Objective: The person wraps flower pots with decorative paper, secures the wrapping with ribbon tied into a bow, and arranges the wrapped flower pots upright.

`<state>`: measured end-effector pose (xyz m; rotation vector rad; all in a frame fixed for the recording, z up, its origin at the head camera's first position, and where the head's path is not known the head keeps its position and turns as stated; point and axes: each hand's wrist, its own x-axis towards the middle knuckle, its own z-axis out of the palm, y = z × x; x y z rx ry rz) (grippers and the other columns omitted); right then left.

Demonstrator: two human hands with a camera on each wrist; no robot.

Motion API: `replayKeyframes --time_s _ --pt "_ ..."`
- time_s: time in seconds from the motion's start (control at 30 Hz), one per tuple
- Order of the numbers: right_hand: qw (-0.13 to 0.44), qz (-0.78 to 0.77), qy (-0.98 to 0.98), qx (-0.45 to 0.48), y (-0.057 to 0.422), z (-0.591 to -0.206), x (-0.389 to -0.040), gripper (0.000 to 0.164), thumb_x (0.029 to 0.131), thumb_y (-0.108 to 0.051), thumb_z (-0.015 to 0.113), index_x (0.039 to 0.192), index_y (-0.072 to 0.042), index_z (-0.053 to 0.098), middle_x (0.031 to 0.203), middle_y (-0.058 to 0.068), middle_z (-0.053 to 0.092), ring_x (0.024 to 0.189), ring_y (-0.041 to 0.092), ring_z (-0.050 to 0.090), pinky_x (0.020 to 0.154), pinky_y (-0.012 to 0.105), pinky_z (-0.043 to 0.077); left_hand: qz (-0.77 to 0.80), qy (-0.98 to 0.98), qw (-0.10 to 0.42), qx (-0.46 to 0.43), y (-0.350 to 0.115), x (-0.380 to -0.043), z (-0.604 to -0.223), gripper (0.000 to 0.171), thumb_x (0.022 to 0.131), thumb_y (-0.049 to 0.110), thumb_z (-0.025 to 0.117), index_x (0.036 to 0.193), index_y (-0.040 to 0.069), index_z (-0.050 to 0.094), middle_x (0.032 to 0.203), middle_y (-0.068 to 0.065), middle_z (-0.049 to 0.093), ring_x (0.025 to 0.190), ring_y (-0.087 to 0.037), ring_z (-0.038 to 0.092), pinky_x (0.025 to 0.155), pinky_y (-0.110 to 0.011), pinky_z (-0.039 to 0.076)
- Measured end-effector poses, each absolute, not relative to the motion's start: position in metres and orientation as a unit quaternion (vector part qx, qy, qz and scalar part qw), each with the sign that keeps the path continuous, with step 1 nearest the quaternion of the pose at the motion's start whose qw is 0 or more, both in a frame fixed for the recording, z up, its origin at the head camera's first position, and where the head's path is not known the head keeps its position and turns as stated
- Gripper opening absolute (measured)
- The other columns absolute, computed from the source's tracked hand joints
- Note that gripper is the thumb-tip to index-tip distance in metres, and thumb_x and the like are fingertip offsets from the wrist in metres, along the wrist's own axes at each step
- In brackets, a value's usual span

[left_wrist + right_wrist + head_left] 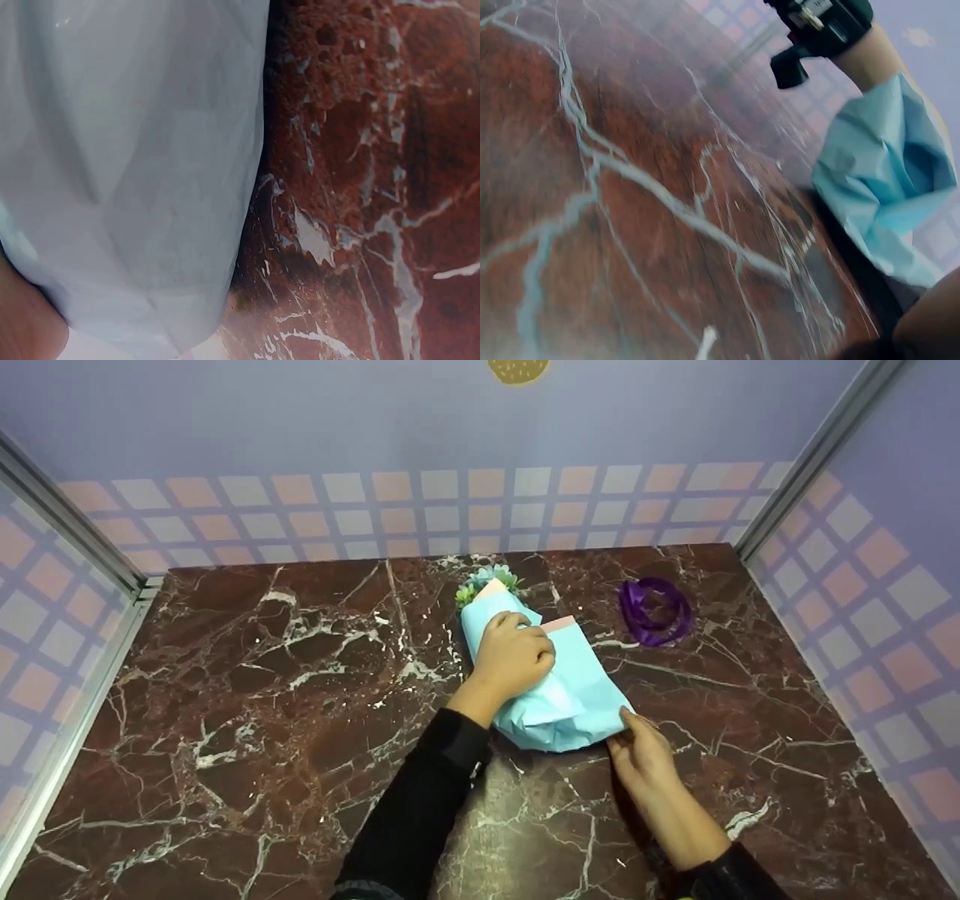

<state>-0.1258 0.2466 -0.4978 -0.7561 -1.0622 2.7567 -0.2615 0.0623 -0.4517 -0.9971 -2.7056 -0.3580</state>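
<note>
Paper [592, 667], blue, one: folded beside and over flowers [491, 577], lying mid-table with the blooms toward the back wall; left hand [514, 652] curled over and clamped on the rolled side, presumably so the fold cannot spring open. Right hand [649, 754]: thumb and fingers together on the near right corner, apparently controlling the loose flap. Ribbon [637, 615], purple, coiled: on the table [300, 735], right of the paper, seemingly placed out of the hands' way.

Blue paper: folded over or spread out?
Partly folded: the blue paper wraps over on the left, under the left hand, while its right flap spreads out, its edge pinched by the right hand.
</note>
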Motion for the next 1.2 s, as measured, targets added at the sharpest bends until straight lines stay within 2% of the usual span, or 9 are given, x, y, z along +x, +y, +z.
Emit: replayKeyframes --time_s 0.1,0.2,0.3,0.5,0.57,0.7,0.8,1.07,1.2 --pt "0.068 0.892 -0.37 -0.25 0.239 -0.496 -0.126 0.04 0.105 -0.006 0.034 0.141 0.012 0.033 0.134 0.017 0.041 0.117 0.018 0.044 0.108 0.03 0.036 -0.127 -0.923 0.123 -0.343 0.061 -0.261 -0.452 0.035 0.094 0.026 0.043 0.093 0.03 0.078 0.104 0.015 0.07 0.113 -0.019 0.052 0.107 -0.04 0.031" --pt "0.091 0.881 -0.394 -0.244 0.233 -0.494 -0.126 0.049 0.106 -0.008 0.031 0.148 0.013 0.016 0.146 0.021 0.029 0.121 0.019 0.04 0.109 0.031 0.035 -0.127 -0.923 0.123 -0.343 0.06 -0.262 -0.452 0.035 0.094 0.026 0.043 0.093 0.03 0.078 0.104 0.015 0.07 0.113 -0.019 0.052 0.107 -0.04 0.03" --pt "0.111 0.867 -0.423 -0.239 0.229 -0.491 -0.124 0.048 0.106 -0.007 0.033 0.147 0.013 0.021 0.151 0.023 0.027 0.125 0.022 0.04 0.108 0.033 0.035 -0.126 -0.924 0.12 -0.34 0.061 -0.262 -0.452 0.035 0.095 0.027 0.043 0.094 0.03 0.078 0.105 0.015 0.069 0.114 -0.019 0.051 0.108 -0.04 0.029" --pt "0.137 0.842 -0.473 -0.219 0.222 -0.484 -0.121 0.043 0.104 -0.005 0.04 0.141 0.014 0.031 0.151 0.024 0.032 0.138 0.029 0.034 0.115 0.044 0.025 -0.121 -0.928 0.109 -0.337 0.061 -0.262 -0.451 0.035 0.096 0.028 0.042 0.096 0.03 0.077 0.107 0.015 0.069 0.115 -0.018 0.05 0.109 -0.039 0.028" --pt "0.145 0.838 -0.484 -0.207 0.219 -0.482 -0.122 0.041 0.103 -0.005 0.042 0.139 0.015 0.035 0.147 0.024 0.038 0.135 0.028 0.04 0.113 0.043 0.029 -0.12 -0.928 0.108 -0.335 0.061 -0.261 -0.451 0.035 0.096 0.028 0.042 0.097 0.031 0.077 0.106 0.016 0.069 0.115 -0.017 0.051 0.11 -0.039 0.027" --pt "0.168 0.834 -0.495 -0.176 0.214 -0.479 -0.124 0.035 0.101 0.0 0.045 0.132 0.017 0.044 0.133 0.022 0.054 0.118 0.021 0.057 0.102 0.033 0.044 -0.127 -0.93 0.097 -0.33 0.061 -0.261 -0.45 0.035 0.096 0.028 0.042 0.096 0.031 0.077 0.107 0.017 0.069 0.117 -0.016 0.05 0.115 -0.042 0.021" --pt "0.18 0.828 -0.511 -0.141 0.21 -0.478 -0.124 0.031 0.1 0.004 0.045 0.127 0.019 0.047 0.125 0.02 0.061 0.111 0.018 0.062 0.097 0.031 0.048 -0.14 -0.932 0.082 -0.324 0.061 -0.261 -0.45 0.033 0.095 0.028 0.043 0.099 0.029 0.075 0.108 0.016 0.069 0.119 -0.016 0.049 0.117 -0.043 0.014" --pt "0.165 0.782 -0.599 -0.048 0.205 -0.474 -0.123 0.029 0.099 0.004 0.048 0.124 0.018 0.052 0.129 0.023 0.056 0.12 0.02 0.057 0.102 0.03 0.043 -0.189 -0.937 0.027 -0.293 0.06 -0.261 -0.446 0.027 0.094 0.024 0.045 0.116 0.024 0.061 0.114 0.012 0.066 0.126 -0.013 0.044 0.118 -0.042 -0.006" --pt "0.155 0.745 -0.648 0.005 0.206 -0.473 -0.125 0.029 0.099 0.003 0.051 0.124 0.016 0.054 0.131 0.022 0.054 0.125 0.021 0.053 0.104 0.03 0.04 -0.21 -0.935 0.011 -0.284 0.06 -0.261 -0.443 0.036 0.095 0.023 0.048 0.131 0.021 0.051 0.125 0.014 0.062 0.131 -0.012 0.041 0.115 -0.042 -0.014"
